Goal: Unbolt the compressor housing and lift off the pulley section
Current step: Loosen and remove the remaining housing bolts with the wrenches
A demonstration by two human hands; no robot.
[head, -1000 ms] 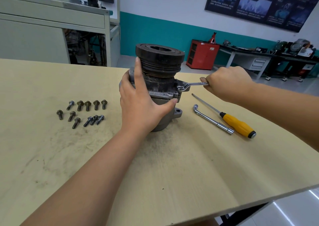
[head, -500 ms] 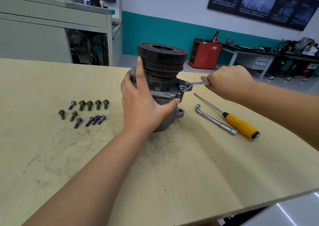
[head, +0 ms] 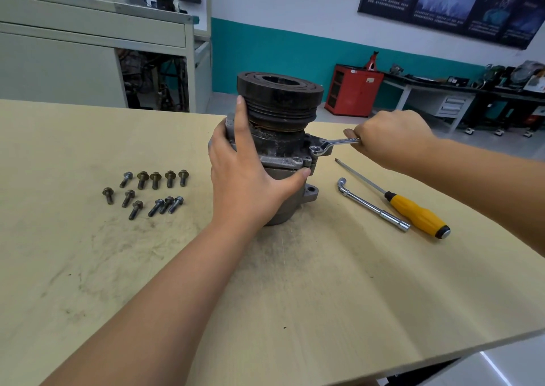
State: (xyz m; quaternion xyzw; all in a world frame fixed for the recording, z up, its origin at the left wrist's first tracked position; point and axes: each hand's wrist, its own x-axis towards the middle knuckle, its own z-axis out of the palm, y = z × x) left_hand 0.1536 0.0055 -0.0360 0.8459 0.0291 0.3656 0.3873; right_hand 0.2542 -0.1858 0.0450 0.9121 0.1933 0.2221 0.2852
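A grey compressor (head: 283, 149) stands upright on the wooden table (head: 324, 297), its dark grooved pulley (head: 280, 99) on top. My left hand (head: 247, 173) grips the near left side of the housing, forefinger up along the pulley and thumb across the front. My right hand (head: 389, 140) is closed round the handle of a ring spanner (head: 333, 144). The spanner's ring end sits on a bolt at the housing's right flange.
Several removed bolts (head: 150, 189) lie in loose rows left of the compressor. An L-shaped socket wrench (head: 371, 204) and a yellow-handled screwdriver (head: 413, 210) lie to its right. The table's front edge runs across the lower right. Cabinets and benches stand behind.
The spanner handle and my right hand have shifted only slightly. My left hand keeps the same grip on the housing.
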